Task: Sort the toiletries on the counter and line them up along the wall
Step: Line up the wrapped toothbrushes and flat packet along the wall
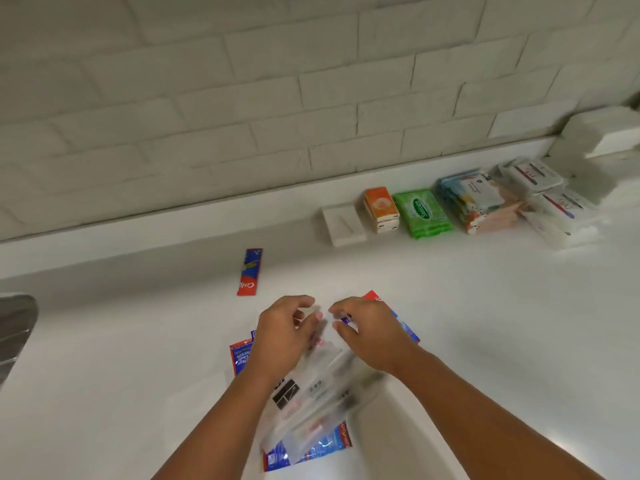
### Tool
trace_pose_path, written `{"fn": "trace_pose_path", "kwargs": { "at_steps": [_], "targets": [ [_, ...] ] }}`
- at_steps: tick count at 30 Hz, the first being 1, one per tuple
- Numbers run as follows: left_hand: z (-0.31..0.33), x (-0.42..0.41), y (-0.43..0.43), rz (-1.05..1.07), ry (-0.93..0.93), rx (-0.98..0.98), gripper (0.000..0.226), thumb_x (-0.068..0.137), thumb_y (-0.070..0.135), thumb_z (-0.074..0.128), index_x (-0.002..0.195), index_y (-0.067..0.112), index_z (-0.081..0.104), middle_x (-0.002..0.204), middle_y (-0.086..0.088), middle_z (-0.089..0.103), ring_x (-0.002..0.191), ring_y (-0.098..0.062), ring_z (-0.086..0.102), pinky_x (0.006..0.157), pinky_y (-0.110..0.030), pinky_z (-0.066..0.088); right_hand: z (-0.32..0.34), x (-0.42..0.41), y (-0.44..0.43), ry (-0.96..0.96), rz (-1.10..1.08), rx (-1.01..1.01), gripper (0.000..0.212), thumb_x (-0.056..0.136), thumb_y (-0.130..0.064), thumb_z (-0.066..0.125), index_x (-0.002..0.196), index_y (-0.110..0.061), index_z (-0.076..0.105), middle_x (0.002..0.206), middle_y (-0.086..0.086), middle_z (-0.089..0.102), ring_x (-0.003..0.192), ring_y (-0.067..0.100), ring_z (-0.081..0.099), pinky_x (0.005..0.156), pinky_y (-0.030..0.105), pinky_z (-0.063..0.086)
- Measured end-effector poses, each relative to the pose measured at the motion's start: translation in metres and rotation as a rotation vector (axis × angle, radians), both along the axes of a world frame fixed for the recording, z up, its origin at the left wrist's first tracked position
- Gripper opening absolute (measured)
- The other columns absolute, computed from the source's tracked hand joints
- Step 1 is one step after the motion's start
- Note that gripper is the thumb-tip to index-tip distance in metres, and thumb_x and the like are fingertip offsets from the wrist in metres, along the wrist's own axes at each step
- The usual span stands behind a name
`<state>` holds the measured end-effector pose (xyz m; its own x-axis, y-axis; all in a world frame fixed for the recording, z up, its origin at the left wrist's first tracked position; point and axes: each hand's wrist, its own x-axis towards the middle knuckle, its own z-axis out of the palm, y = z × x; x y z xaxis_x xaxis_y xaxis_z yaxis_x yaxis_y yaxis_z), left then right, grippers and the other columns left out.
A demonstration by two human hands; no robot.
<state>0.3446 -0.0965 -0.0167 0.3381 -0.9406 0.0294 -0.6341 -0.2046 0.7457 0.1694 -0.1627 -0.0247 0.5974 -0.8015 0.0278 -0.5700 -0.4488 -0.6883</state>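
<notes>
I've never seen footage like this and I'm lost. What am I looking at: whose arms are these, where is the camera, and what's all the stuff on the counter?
No machine here: a person wears a camera on the head, looking down at their own left hand and right hand. Both reach with curled fingers into a pile of clear packets and red toothpaste sachets on the white counter; blur hides whether they hold anything. A lone sachet lies apart. Along the wall stand a white box, orange packs, green wipes and more stacks.
</notes>
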Motion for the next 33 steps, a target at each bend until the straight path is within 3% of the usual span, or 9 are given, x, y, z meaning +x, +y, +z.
{"fn": "trace_pose_path", "kwargs": {
  "at_steps": [5,9,14,22,24,29,31,33],
  "targets": [
    [-0.007,0.007,0.049,-0.076,-0.117,0.105,0.021,0.090,0.032,0.072,0.111,0.027,0.071,0.107,0.012,0.067,0.085,0.003,0.060,0.071,-0.003,0.043,-0.010,0.013,0.032,0.123,0.193,-0.047,0.035,0.092,-0.028,0.059,0.127,-0.025,0.061,0.130,-0.007,0.060,0.120,0.013,0.052,0.103,0.029,0.041],
    [-0.016,0.018,0.084,-0.078,-0.180,0.186,0.028,0.085,0.029,0.077,0.111,0.024,0.072,0.106,0.007,0.069,0.086,-0.004,0.062,0.081,-0.015,0.049,-0.014,0.026,0.044,0.311,0.294,-0.112,0.044,0.092,-0.028,0.061,0.135,-0.026,0.055,0.145,-0.005,0.049,0.131,0.016,0.042,0.112,0.033,0.034],
    [-0.020,0.020,0.108,-0.072,-0.194,0.278,0.037,0.078,0.037,0.080,0.111,0.023,0.071,0.105,0.004,0.067,0.089,-0.011,0.063,0.083,-0.026,0.052,-0.009,0.032,0.043,0.466,0.404,-0.250,0.040,0.091,-0.025,0.060,0.131,-0.023,0.060,0.139,-0.001,0.052,0.124,0.021,0.045,0.104,0.038,0.040],
    [-0.020,0.018,0.114,-0.080,-0.290,0.267,0.027,0.086,0.041,0.069,0.109,0.028,0.069,0.099,0.008,0.070,0.086,-0.010,0.063,0.073,-0.021,0.047,-0.003,0.032,0.046,0.368,0.350,-0.259,0.027,0.099,-0.027,0.045,0.112,-0.023,0.068,0.113,-0.004,0.063,0.102,0.015,0.053,0.091,0.035,0.046],
    [-0.015,0.021,0.113,-0.055,-0.244,0.257,0.022,0.085,0.039,0.068,0.105,0.030,0.069,0.094,0.008,0.072,0.083,-0.010,0.064,0.074,-0.024,0.051,0.006,0.031,0.041,0.309,0.321,-0.228,0.024,0.098,-0.024,0.047,0.108,-0.020,0.068,0.109,-0.003,0.062,0.100,0.015,0.054,0.088,0.032,0.047],
    [0.006,0.036,0.104,0.040,0.154,0.207,0.025,0.094,0.055,0.058,0.094,0.030,0.059,0.084,0.003,0.073,0.064,-0.005,0.062,0.063,-0.023,0.048,0.027,0.026,0.021,0.160,0.282,-0.241,0.016,0.096,-0.018,0.053,0.101,-0.016,0.068,0.105,-0.004,0.063,0.097,0.014,0.056,0.082,0.025,0.044],
    [0.018,0.045,0.101,0.007,0.257,0.250,0.021,0.098,0.051,0.054,0.102,0.032,0.064,0.091,0.001,0.074,0.070,-0.004,0.067,0.068,-0.022,0.052,0.031,0.024,0.011,0.112,0.259,-0.265,0.014,0.096,-0.019,0.055,0.099,-0.016,0.068,0.105,-0.005,0.063,0.098,0.014,0.055,0.082,0.026,0.044],
    [0.024,0.053,0.097,-0.077,0.368,0.299,0.024,0.098,0.048,0.056,0.107,0.031,0.071,0.096,0.000,0.077,0.084,-0.013,0.074,0.081,-0.035,0.059,0.033,0.020,0.000,0.064,0.240,-0.294,0.011,0.094,-0.019,0.059,0.097,-0.017,0.069,0.105,-0.005,0.063,0.099,0.015,0.055,0.085,0.028,0.046]
  ]
}}
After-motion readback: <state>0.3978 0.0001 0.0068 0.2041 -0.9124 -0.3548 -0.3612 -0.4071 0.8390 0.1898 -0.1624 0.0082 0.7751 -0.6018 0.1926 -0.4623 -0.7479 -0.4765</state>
